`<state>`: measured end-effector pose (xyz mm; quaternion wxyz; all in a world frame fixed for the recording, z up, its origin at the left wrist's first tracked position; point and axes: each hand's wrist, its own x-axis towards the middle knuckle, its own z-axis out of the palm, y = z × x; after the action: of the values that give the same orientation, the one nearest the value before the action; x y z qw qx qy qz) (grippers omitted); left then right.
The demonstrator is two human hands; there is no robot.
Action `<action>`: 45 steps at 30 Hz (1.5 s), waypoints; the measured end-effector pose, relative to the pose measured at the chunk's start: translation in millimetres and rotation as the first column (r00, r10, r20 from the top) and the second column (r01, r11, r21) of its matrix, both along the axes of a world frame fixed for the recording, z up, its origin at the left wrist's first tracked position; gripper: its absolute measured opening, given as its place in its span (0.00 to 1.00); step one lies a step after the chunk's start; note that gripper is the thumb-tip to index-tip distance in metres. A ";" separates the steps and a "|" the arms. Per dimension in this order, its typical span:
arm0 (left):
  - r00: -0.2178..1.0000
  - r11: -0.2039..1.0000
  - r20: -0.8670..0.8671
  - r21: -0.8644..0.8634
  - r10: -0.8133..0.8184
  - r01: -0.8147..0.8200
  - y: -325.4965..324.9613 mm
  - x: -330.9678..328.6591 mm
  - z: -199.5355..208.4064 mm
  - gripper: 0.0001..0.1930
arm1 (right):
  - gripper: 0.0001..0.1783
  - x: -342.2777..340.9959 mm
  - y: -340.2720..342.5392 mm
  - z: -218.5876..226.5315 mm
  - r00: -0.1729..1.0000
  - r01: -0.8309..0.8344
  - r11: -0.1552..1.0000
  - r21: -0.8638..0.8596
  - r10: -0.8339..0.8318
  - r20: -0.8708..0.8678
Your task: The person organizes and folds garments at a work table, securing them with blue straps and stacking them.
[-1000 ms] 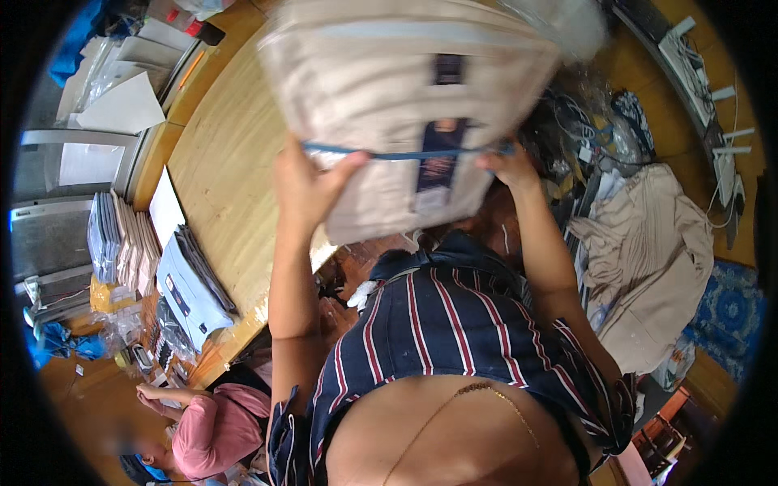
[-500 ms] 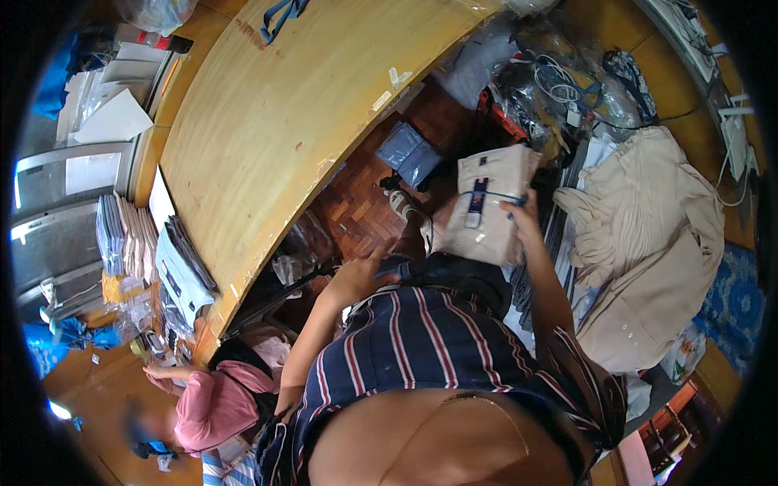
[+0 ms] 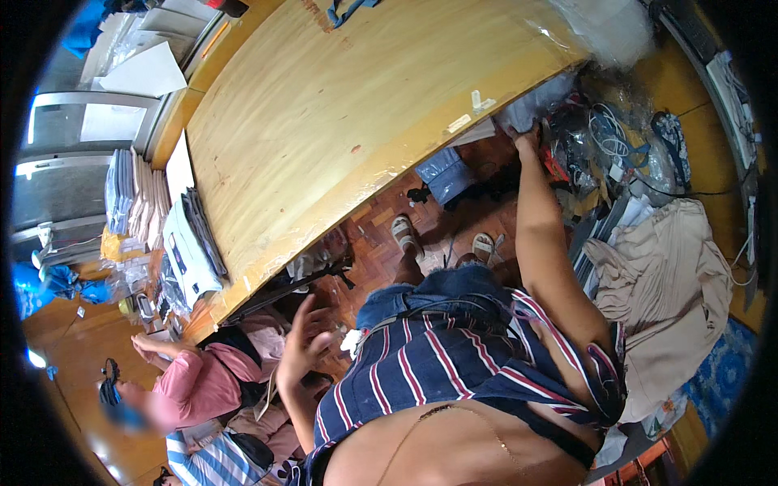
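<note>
My right hand (image 3: 527, 139) reaches far forward to the table's edge, against a pale bluish clear plastic bag (image 3: 539, 104) that sits there. Its fingers are mostly hidden, so what they hold, if anything, does not show. Low on the left, beside my waist, my left hand (image 3: 304, 344) is raised in the air with its fingers apart, holding nothing. A pale flat piece (image 3: 476, 133) sticks out under the table edge near the right hand. Below it, a folded blue-grey garment in clear plastic (image 3: 446, 174) lies under the table.
A big yellow wooden table (image 3: 324, 121) spans the front. To the right, beige garments (image 3: 668, 283) lie heaped beside plastic bags and a coiled white cable (image 3: 608, 130). Folded garments (image 3: 190, 251) stand at the table's left end. A person in pink (image 3: 215, 385) sits at the left.
My right hand has moved forward to the table edge, and the tied beige garment pack it held is out of sight. My left hand has drawn back from my waist, fingers spread.
</note>
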<state>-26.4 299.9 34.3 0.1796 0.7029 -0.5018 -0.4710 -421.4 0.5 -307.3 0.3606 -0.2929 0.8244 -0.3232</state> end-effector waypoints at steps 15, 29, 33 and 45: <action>0.604 0.750 0.445 -0.366 0.661 -0.551 -27.0 506.3 -58.1 0.26 | 0.16 165.2 99.2 305.2 0.146 -0.851 0.366 -0.376 0.853 0.500; 0.732 0.731 -0.011 0.066 0.682 -0.680 -68.6 504.7 -73.2 0.36 | 0.44 653.6 76.7 267.9 -0.047 -0.763 0.531 -0.368 0.522 0.851; 0.659 0.661 0.045 -0.068 0.751 -0.748 -70.7 488.2 -68.8 0.31 | 0.34 678.3 72.3 250.1 -0.165 -0.846 0.434 -0.311 0.341 0.925; 0.439 0.348 -0.326 -0.301 0.838 -0.888 -53.6 440.6 -73.7 0.26 | 0.44 651.6 68.4 274.1 -0.126 -0.722 0.332 -0.607 0.800 0.587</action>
<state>414.2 246.2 -39.4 0.5788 0.7735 -0.1343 -0.2207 230.2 68.9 -33.2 0.8082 -0.5281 0.1890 -0.1795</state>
